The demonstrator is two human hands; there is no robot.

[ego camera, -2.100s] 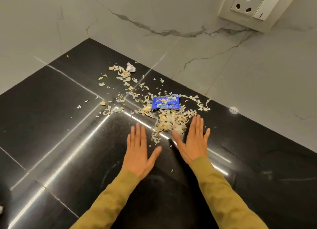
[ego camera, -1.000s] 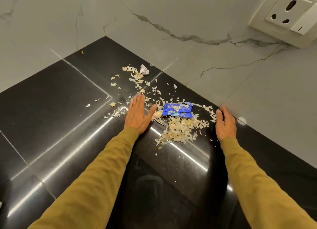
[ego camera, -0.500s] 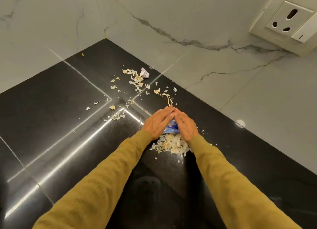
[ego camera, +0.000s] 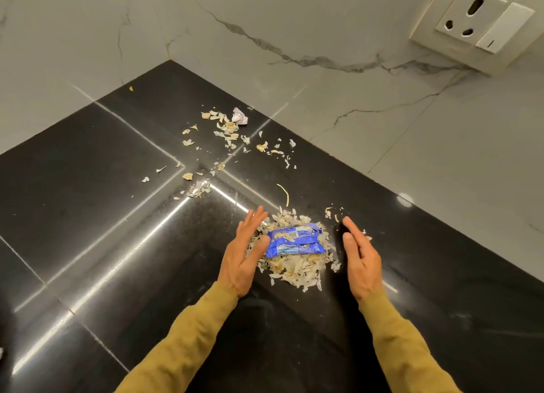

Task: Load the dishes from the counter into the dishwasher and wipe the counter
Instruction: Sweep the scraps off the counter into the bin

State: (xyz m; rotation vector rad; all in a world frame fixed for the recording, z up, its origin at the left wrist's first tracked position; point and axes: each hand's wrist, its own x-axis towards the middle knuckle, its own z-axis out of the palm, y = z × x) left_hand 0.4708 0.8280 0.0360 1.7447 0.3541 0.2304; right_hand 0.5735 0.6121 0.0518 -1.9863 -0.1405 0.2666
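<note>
On the black worktop [ego camera: 88, 204], a heap of pale peel scraps [ego camera: 294, 266] lies with a crumpled blue wrapper [ego camera: 295, 241] on top, between the two hands. The left hand [ego camera: 244, 254] has straight fingers and touches the heap's left edge, while the right hand [ego camera: 360, 257] stands on edge just right of it, fingers straight, holding nothing. More loose flakes [ego camera: 226, 130] are scattered farther off toward the marble wall [ego camera: 353, 113], which carries a white socket [ego camera: 471, 24] at far right.
</note>
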